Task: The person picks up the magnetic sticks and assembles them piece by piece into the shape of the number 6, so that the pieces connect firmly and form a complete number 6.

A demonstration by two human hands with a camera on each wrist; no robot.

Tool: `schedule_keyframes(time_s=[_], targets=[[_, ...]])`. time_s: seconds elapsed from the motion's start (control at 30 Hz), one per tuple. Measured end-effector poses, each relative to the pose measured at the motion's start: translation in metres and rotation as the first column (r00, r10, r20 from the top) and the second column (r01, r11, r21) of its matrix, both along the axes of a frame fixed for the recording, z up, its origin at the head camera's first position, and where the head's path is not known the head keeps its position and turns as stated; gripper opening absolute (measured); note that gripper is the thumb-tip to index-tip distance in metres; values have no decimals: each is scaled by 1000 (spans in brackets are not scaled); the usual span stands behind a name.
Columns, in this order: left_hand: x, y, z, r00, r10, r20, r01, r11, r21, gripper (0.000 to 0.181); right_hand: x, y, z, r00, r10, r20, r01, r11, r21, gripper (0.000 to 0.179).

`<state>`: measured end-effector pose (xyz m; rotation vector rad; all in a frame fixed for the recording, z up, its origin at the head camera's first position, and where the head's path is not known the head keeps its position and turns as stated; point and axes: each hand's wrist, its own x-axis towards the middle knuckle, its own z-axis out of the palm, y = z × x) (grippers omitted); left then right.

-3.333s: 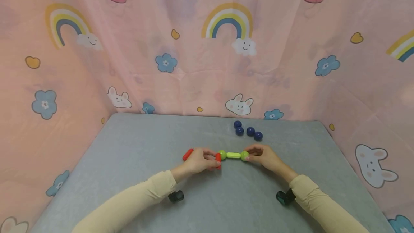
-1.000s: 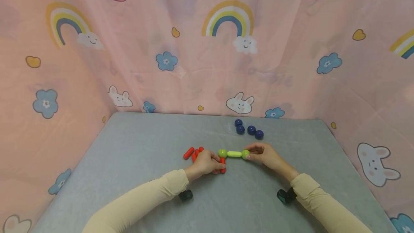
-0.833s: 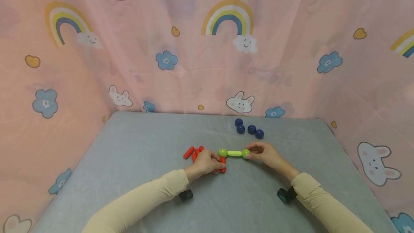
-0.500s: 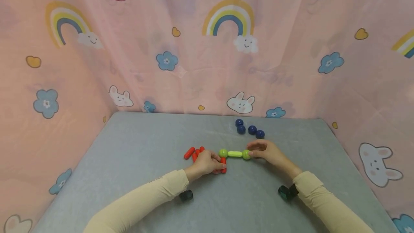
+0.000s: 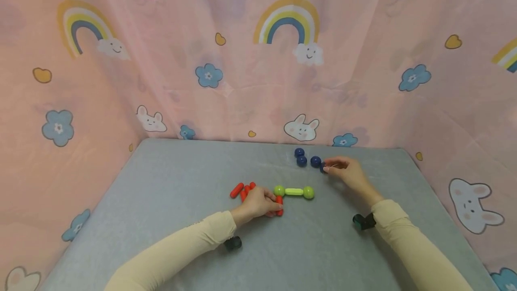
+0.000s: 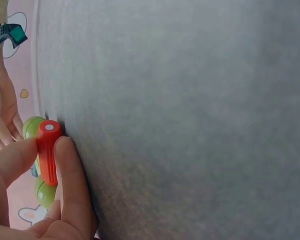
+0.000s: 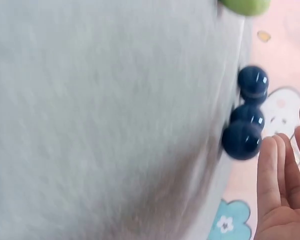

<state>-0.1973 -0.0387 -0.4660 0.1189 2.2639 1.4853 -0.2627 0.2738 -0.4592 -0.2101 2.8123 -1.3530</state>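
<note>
My left hand (image 5: pixel 256 202) pinches a red magnetic rod (image 6: pixel 49 155) between thumb and fingers. The rod's far end meets the left green ball (image 5: pixel 279 191) of a short piece. In that piece a light green rod (image 5: pixel 294 191) links it to the right green ball (image 5: pixel 308 192), which no hand touches. At the back right, my right hand (image 5: pixel 349 175) reaches with thumb and fingers apart to the nearest dark blue ball (image 7: pixel 241 140), partly covering it in the head view. In the right wrist view the fingers are fairly straight, fingertips right at that ball.
Several red rods (image 5: pixel 237 190) lie in a loose group behind and left of my left hand. Other dark blue balls (image 5: pixel 301 161) sit near the back edge of the grey table (image 5: pixel 194 169). A pink patterned curtain (image 5: pixel 242 102) stands behind and along both sides.
My left hand brought the red rod slightly right against the left green ball, then held still. My right hand let go of the right green ball and moved back to the blue balls.
</note>
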Motion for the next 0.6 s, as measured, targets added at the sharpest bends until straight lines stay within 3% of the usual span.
schedule_keyframes(time_s=[0.3, 0.6], targets=[[-1, -1, -2, 1000, 4, 13, -4, 1000, 6, 24, -17, 7, 0, 1000, 9, 0, -9, 999, 49, 42], [-2, 0, -1, 1000, 7, 17, -7, 1000, 8, 23, -27, 11, -9, 999, 25, 26, -27, 994, 103, 42]])
